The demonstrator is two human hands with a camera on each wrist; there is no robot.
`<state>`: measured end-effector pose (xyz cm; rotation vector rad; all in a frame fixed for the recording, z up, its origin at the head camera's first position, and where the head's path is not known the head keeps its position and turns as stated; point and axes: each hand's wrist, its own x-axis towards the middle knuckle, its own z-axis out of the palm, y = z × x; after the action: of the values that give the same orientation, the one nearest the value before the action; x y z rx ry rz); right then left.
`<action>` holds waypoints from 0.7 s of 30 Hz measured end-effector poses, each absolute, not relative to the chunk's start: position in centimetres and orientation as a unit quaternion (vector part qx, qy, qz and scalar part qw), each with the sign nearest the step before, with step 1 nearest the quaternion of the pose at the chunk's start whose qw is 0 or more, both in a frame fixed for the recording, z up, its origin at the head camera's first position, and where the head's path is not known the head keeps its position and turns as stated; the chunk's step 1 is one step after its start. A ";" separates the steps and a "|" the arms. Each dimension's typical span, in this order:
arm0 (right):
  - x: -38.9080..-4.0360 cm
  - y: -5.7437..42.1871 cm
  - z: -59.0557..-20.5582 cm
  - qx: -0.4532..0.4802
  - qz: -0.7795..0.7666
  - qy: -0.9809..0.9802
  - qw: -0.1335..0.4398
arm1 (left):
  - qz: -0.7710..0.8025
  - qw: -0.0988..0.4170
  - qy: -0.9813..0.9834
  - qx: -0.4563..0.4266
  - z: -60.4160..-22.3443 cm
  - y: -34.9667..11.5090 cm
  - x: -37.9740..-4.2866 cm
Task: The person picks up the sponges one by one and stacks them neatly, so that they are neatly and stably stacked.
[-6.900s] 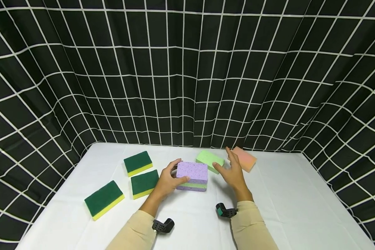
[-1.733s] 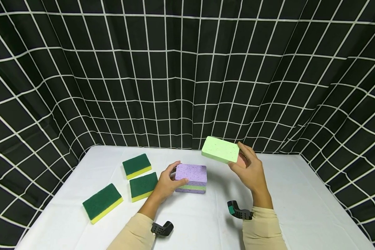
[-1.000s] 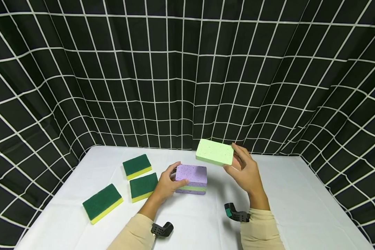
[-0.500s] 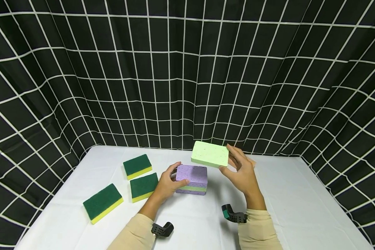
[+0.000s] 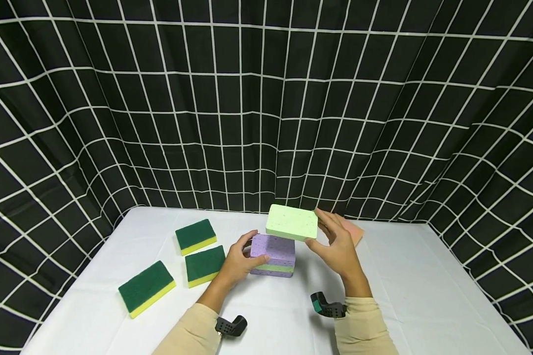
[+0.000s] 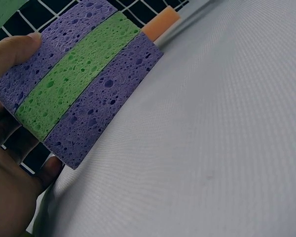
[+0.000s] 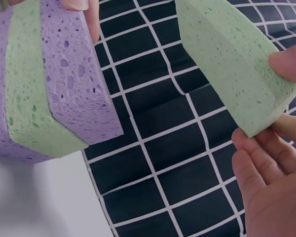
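A stack of three sponges stands on the white cloth in the middle of the head view: a purple sponge (image 5: 273,245) on top, a light green one (image 6: 69,79) between, another purple one (image 6: 106,96) at the bottom. My left hand (image 5: 236,259) grips the stack's left end, thumb at the front of the top sponge. With thumb and fingers my right hand (image 5: 337,249) pinches the right end of a second light green sponge (image 5: 291,222). That sponge is held up in the air, slightly tilted, overlapping the stack's back right corner in the head view. The right wrist view shows a gap between them.
Several green-and-yellow scouring sponges lie at left: one at the back (image 5: 196,236), one nearer the stack (image 5: 205,266), one at the front (image 5: 146,289). An orange sponge (image 5: 352,230) lies behind my right hand. A black gridded curtain (image 5: 266,123) surrounds the table.
My right hand has taken the light green sponge up from the cloth at the back and carried it left and lower, over the stack. My left hand has stayed on the stack.
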<state>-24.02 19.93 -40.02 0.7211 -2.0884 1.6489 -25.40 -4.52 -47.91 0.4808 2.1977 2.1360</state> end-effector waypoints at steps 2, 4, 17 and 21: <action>-24.1 19.8 -40.2 0.262 0.588 -0.741 0.190 | 0.688 0.019 0.709 0.155 -47.9 -4.5 -25.4; -24.1 19.7 -40.3 0.266 0.588 -0.740 0.188 | 0.689 0.018 0.708 0.156 -47.9 -4.5 -25.4; -24.6 18.8 -41.4 0.293 0.572 -0.751 0.152 | 0.689 0.013 0.705 0.165 -48.0 -4.5 -25.5; -25.5 18.9 -42.8 0.294 0.576 -0.750 0.140 | 0.690 0.006 0.705 0.167 -49.6 -4.4 -26.3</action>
<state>-25.53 18.87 -42.84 0.8501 -2.1674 1.6633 -26.33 -4.44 -49.56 0.5220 2.2058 2.1591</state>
